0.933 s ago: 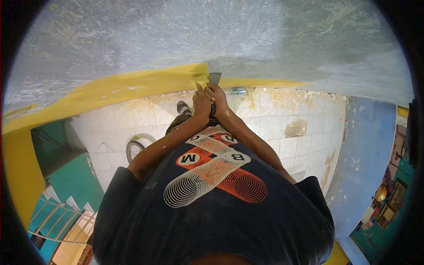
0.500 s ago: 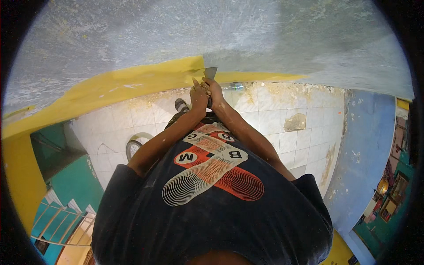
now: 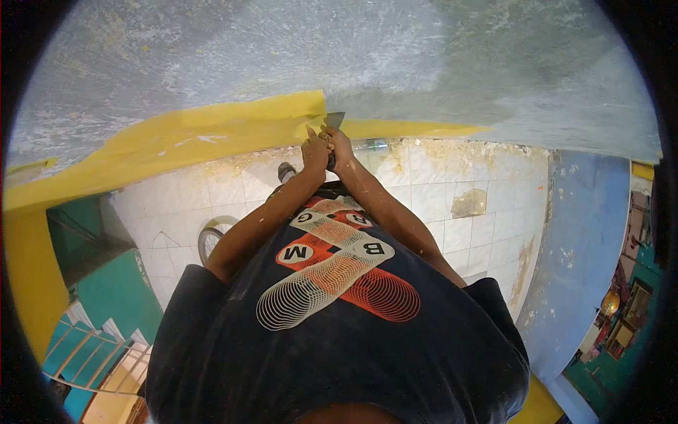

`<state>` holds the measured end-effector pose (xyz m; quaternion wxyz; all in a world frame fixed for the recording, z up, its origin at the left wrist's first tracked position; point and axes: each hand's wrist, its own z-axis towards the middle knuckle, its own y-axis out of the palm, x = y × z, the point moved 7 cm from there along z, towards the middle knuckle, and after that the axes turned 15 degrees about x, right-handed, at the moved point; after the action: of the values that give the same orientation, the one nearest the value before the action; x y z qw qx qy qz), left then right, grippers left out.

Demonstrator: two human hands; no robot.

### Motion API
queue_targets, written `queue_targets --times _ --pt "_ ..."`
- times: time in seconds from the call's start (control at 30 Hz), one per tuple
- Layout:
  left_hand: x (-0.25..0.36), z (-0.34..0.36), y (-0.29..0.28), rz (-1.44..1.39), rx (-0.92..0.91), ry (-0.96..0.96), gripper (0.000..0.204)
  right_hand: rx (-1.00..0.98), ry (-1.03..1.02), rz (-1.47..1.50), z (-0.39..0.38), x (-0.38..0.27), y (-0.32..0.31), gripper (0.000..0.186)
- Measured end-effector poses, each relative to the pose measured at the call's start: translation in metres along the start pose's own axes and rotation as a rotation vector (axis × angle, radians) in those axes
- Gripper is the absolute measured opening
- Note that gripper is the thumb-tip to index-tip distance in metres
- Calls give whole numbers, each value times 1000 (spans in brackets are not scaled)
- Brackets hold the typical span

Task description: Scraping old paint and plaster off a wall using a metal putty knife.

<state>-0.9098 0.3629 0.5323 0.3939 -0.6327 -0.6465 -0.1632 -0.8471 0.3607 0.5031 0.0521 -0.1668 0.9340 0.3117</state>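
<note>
A scraper with a flat grey blade [image 3: 335, 121] meets the wall at the boundary between yellow paint [image 3: 233, 126] and bare grey surface [image 3: 381, 56]. Around its handle my right hand [image 3: 342, 150] is closed, just below the blade. My left hand [image 3: 315, 151] is pressed against the right one, closed at the handle too, with its thumb pointing up toward the wall. Most of the handle is hidden by my fingers. The yellow layer ends in a straight, upright edge beside the blade, and a thinner yellow strip [image 3: 402, 129] runs on to the right.
White floor tiles [image 3: 438, 194] lie below, with crumbs of debris along the wall's foot and a broken brown patch [image 3: 469, 203]. A wheel [image 3: 210, 242] stands left of my left arm. A blue wall [image 3: 586, 233] bounds the right; a railing [image 3: 95, 357] is at lower left.
The scraper blade and both hands have shifted very slightly down along the wall. Both hands keep their grip, and the yellow paint's edge looks the same.
</note>
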Motion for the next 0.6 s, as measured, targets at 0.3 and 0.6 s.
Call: queue_targets --times 0.3,0.6 --pt "7 2 7 -11 -12 95 63 42 71 -67 4 -3 0 41" --pt "15 -17 5 25 3 -22 58 26 98 -82 0 -4 -2 42"
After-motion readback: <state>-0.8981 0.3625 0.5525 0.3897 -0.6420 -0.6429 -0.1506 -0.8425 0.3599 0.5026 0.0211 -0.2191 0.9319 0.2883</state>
